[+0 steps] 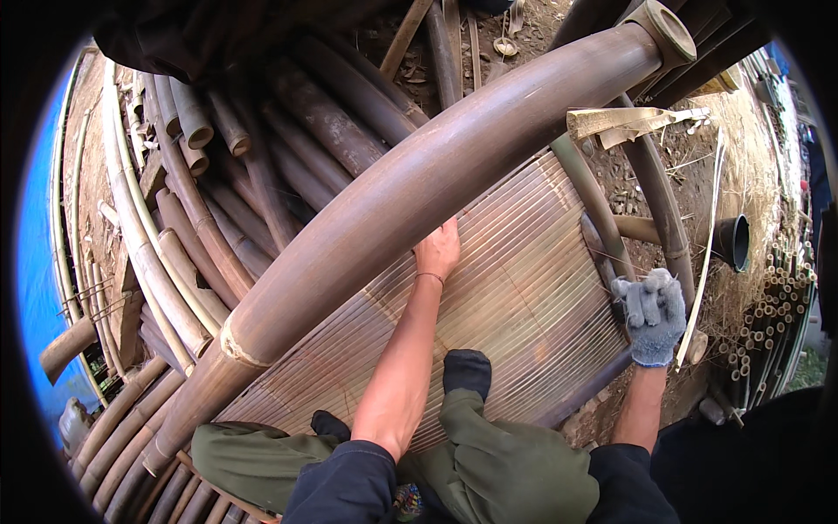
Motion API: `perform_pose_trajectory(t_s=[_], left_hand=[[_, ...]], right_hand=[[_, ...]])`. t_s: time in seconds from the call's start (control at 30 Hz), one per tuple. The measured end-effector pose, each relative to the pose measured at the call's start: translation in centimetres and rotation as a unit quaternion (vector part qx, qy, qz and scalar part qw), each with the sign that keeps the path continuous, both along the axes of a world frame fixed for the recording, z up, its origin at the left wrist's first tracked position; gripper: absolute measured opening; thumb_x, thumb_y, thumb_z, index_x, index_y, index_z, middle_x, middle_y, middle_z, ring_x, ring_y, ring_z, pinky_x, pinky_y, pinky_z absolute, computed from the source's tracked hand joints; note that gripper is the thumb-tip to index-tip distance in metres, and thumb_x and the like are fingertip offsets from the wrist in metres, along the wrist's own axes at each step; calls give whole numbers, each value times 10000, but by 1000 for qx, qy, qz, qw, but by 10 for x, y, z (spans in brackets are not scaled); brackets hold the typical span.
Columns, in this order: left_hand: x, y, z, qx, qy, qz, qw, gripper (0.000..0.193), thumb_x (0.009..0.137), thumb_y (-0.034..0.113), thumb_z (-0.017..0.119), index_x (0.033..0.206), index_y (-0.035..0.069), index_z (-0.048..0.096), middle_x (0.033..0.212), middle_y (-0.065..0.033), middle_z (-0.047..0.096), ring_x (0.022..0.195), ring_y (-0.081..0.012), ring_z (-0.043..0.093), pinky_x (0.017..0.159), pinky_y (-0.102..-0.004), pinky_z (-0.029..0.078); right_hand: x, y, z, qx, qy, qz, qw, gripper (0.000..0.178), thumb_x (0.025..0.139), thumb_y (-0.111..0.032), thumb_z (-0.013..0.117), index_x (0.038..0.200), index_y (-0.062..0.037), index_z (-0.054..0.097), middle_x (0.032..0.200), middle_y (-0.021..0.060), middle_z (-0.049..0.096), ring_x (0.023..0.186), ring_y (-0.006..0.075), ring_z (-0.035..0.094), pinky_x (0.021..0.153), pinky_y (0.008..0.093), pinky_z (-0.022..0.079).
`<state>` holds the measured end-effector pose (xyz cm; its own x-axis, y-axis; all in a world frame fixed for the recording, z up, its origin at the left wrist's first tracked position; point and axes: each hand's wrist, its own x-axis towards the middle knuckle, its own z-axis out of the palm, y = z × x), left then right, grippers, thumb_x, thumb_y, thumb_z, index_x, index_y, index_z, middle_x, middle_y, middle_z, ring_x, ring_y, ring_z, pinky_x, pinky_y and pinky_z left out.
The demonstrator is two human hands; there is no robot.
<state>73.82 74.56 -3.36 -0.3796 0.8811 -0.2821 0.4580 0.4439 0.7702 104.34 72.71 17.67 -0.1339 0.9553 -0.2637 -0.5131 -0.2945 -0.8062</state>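
Observation:
A thick brown bamboo pole (419, 183) runs diagonally across the view, with a pale ring near its lower left end and an open cut end at the upper right. My bare left hand (438, 248) is at the pole's underside, and the pole hides most of its fingers. Beneath lies a bench surface of thin bamboo slats (524, 279). To the right, my right hand (650, 316) wears a grey knit glove with its fingers curled in. What they hold, if anything, is hidden. A thin pale bamboo strip (705, 236) passes close beside the glove.
Several brown bamboo poles (323, 122) are piled at the upper left. A split bamboo piece (628, 122) sticks out near the pole's upper end. A black bucket (731, 243) and stacked bamboo ends (772, 306) stand right. Blue sheeting (39, 262) lies far left. My socked feet (467, 374) rest on the slats.

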Motion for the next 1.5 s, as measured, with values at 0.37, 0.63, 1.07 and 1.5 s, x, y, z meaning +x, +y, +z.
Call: perform_pose_trajectory(t_s=[0.37, 0.63, 1.07, 1.5], left_hand=[[-9, -5, -5, -54, 102, -68, 991, 354, 980, 344, 470, 1127, 100, 679, 1040, -199, 693, 1040, -393, 623, 961, -492, 383], [5, -5, 30, -94, 107, -160, 977, 833, 755, 536, 702, 1391, 58, 458, 1264, -148, 557, 1194, -319, 480, 1071, -489, 249], [6, -11, 6, -53, 111, -178, 976, 898, 759, 652, 660, 1387, 52, 432, 1191, -139, 539, 1166, -320, 458, 1054, -521, 212], [-45, -56, 38, 125, 110, -202, 965, 647, 837, 242, 677, 1382, 19, 408, 1322, -213, 472, 1316, -354, 396, 1106, -507, 299]], right_hand=[[-40, 50, 3, 162, -703, 192, 665, 300, 817, -334, 693, 771, -39, 660, 868, 149, 669, 915, 301, 670, 944, 461, 476], [-133, 95, -40, -4, 145, 55, 988, 244, 971, -187, 480, 777, -68, 567, 936, 101, 674, 687, 208, 609, 1063, 488, 426], [-129, 5, -165, 384, -566, 398, 611, 228, 882, -112, 515, 1092, -80, 599, 986, 168, 624, 865, 315, 621, 723, 427, 510], [-61, -4, -102, -198, -176, 41, 963, 293, 992, -201, 535, 1233, -37, 569, 1144, 85, 609, 964, 182, 623, 900, 381, 543]])
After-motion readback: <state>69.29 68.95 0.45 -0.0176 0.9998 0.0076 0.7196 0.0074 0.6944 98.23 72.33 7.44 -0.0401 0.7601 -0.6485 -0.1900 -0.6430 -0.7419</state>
